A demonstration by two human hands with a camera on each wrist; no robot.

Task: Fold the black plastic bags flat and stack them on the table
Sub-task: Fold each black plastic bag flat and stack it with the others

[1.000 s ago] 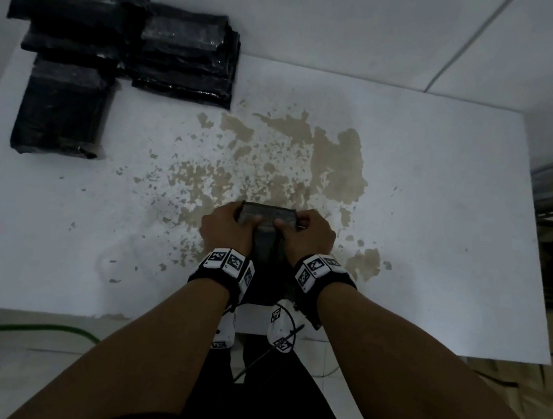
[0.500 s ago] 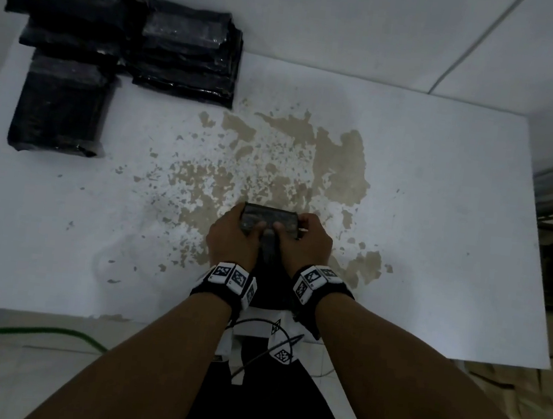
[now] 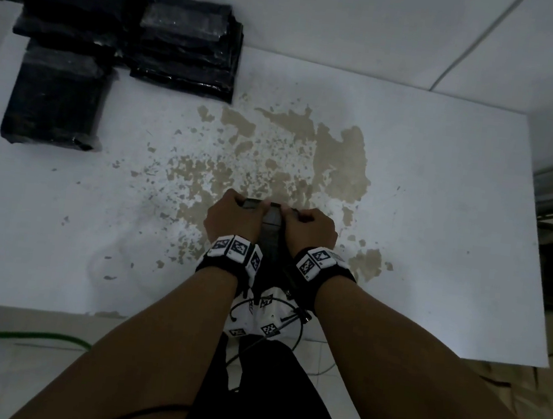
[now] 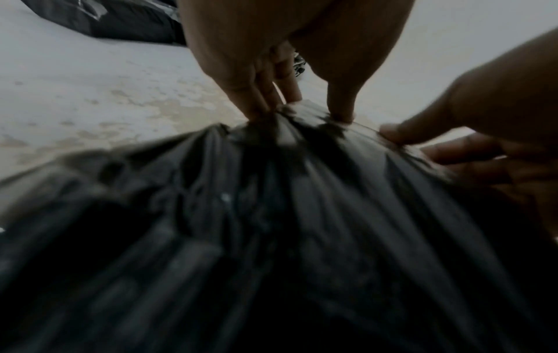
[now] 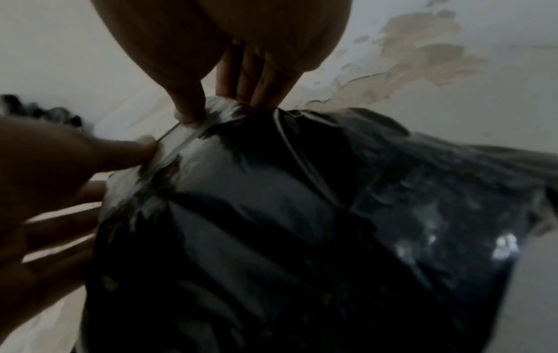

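A black plastic bag [image 3: 270, 224] hangs between my two hands over the near middle of the white table [image 3: 442, 193]. My left hand [image 3: 232, 218] pinches its top edge between thumb and fingers [image 4: 259, 100]. My right hand [image 3: 310, 230] pinches the same edge just to the right, thumb and fingers [image 5: 193, 109] closed on the plastic. The bag [image 4: 271, 215] drapes down toward me, crinkled and glossy [image 5: 286, 215]. Folded black bags [image 3: 183, 47] lie stacked at the far left corner, with another pile [image 3: 57, 98] in front of them.
A large patch of peeled, tan-stained paint [image 3: 290, 162] covers the table's middle. A green hose [image 3: 12, 337] runs on the floor at the left. Wires [image 3: 266, 315] hang from my wrist bands near the table's front edge.
Both hands have drawn closer together on the bag's top edge and shifted slightly toward me; less of the bag's top shows between them.
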